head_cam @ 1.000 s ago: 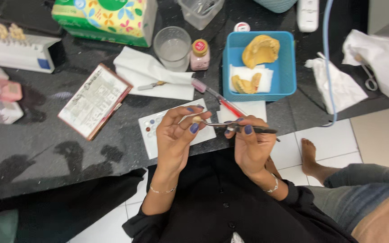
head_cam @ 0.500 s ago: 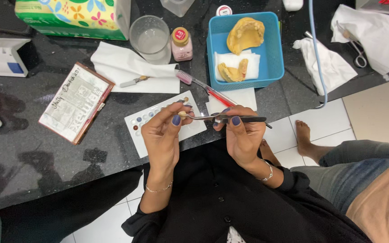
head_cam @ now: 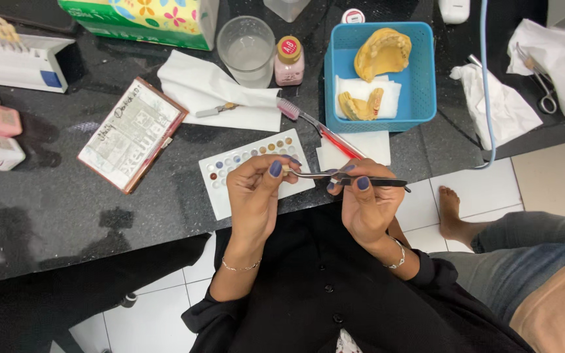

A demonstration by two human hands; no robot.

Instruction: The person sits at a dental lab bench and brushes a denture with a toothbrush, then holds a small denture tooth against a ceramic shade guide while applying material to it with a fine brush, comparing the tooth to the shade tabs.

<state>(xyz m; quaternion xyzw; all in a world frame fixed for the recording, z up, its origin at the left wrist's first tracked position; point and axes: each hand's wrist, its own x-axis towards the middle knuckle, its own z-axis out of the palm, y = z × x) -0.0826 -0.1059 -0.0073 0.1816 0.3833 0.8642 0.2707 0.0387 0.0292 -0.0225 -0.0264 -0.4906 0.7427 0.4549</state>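
The left hand [head_cam: 254, 193] pinches a very small pale piece [head_cam: 286, 169], too small to identify, between thumb and fingertips, while the right hand [head_cam: 365, 202] is closed around a slim metal instrument [head_cam: 348, 178] whose tip reaches across to that piece, so the two hands meet just above the near edge of the dark surface [head_cam: 67, 209]. Directly behind the hands lies a white palette [head_cam: 250, 171] with rows of small coloured wells; several wells hold colour, which suggests the mixing stage is done and the fine work on the piece is under way, though whether it is close to finished cannot be told at this size. Just right of the palette a red-handled toothbrush [head_cam: 322, 131] lies slantwise on a white tissue. Behind the palette to the right stands a blue basket [head_cam: 426, 78] holding a yellow dental cast [head_cam: 382, 53] and smaller yellow cast pieces [head_cam: 359, 104] on folded tissue; these lie untouched, so any fitting against them seems left to do. Behind the palette are a clear cup [head_cam: 246, 49] and a small pink bottle [head_cam: 289, 62]. Left of the palette lies a printed card [head_cam: 132, 134].
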